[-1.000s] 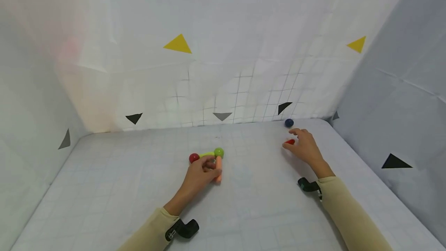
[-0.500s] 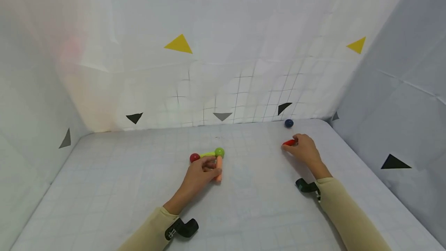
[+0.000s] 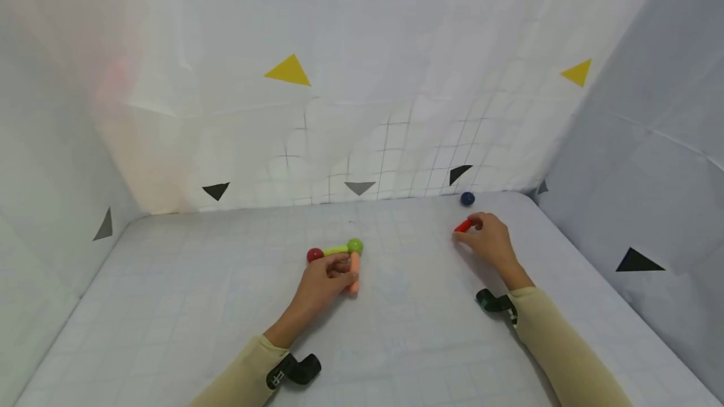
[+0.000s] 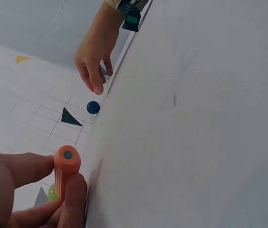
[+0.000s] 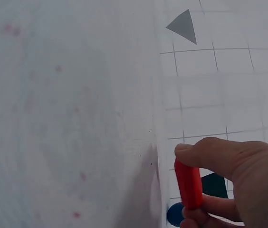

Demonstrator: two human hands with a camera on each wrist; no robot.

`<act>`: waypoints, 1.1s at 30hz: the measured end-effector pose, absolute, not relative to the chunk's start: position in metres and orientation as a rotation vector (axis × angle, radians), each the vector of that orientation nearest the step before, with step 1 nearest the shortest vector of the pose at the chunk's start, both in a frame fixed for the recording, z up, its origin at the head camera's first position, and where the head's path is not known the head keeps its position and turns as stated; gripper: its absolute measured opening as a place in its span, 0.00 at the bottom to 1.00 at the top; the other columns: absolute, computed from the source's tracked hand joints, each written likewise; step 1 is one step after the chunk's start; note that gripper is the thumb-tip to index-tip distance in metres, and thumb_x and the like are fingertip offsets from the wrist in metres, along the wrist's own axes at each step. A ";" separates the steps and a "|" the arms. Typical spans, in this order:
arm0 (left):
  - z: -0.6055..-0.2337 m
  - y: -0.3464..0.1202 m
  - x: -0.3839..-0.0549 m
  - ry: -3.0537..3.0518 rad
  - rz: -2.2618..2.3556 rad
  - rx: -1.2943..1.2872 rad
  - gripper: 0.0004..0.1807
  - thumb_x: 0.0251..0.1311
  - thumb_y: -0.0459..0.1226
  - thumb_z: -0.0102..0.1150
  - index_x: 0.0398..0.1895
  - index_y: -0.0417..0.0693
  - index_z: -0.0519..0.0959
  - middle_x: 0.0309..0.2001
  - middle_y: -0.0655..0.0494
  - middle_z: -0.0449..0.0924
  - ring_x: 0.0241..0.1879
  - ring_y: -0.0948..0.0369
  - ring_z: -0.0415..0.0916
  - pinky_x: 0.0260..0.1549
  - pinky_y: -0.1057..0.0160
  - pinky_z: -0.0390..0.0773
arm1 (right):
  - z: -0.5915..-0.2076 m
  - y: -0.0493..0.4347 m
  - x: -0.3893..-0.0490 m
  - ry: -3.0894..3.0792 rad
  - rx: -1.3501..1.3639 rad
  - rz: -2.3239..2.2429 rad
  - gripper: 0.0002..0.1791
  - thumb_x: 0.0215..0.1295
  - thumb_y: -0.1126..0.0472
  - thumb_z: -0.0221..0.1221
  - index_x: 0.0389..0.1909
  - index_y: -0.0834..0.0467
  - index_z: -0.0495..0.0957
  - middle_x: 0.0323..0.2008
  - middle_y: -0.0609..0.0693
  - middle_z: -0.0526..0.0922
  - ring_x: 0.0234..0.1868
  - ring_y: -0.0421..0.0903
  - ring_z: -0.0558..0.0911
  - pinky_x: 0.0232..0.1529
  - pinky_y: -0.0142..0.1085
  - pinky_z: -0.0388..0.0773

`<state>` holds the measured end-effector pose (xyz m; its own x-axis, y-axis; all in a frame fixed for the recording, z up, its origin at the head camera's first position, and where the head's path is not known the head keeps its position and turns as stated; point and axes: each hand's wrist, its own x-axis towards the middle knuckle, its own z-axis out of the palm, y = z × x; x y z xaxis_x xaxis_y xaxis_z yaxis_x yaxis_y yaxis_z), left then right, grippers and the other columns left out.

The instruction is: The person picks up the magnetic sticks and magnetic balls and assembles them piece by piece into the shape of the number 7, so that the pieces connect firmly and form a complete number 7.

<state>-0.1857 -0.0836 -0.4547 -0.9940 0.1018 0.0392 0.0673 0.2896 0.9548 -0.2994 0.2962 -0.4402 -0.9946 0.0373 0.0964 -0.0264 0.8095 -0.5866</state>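
Observation:
Between thumb and fingers, my left hand [image 3: 318, 281] pinches an orange magnetic rod [image 3: 354, 262] near the table's middle; its end [image 4: 67, 156] has a round grey dot in the left wrist view. The rod's far end meets a green ball [image 3: 355, 246]. From that ball a yellow-green rod [image 3: 336, 250] runs left to a dark red ball [image 3: 314, 255], partly behind my fingers. Over at the right, my right hand [image 3: 492, 242] pinches a short red rod [image 3: 462, 226] by its two ends, thumb on one and fingers on the other, as the right wrist view shows.
A dark blue ball [image 3: 467, 198] lies beyond my right hand, close to the back wall [image 3: 396, 143]. White sheets with yellow and black triangles enclose the table [image 3: 170, 306] at the back and both sides. A dark camera mount [image 3: 296, 369] sits on each sleeve.
My right hand's fingers have closed round the red rod, which has turned and shifted slightly left with the hand. My left hand keeps its grip on the orange rod, unmoved.

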 end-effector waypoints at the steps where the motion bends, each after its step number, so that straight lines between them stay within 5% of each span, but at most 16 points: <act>1: -0.454 -0.084 -0.186 2.500 1.852 0.174 0.24 0.63 0.35 0.71 0.62 0.36 0.81 0.45 0.51 0.86 0.40 0.57 0.81 0.38 0.61 0.82 | -0.439 0.295 -0.299 -2.875 0.004 0.946 0.32 0.65 0.55 0.71 0.62 0.71 0.74 0.56 0.68 0.76 0.57 0.66 0.73 0.55 0.57 0.77; 33: -0.456 -0.085 -0.189 2.535 1.842 0.210 0.22 0.64 0.35 0.70 0.59 0.36 0.83 0.43 0.53 0.85 0.38 0.59 0.80 0.35 0.65 0.80 | -0.410 0.226 -0.255 -2.739 0.325 1.246 0.29 0.61 0.53 0.75 0.60 0.60 0.79 0.52 0.56 0.82 0.56 0.60 0.78 0.52 0.50 0.80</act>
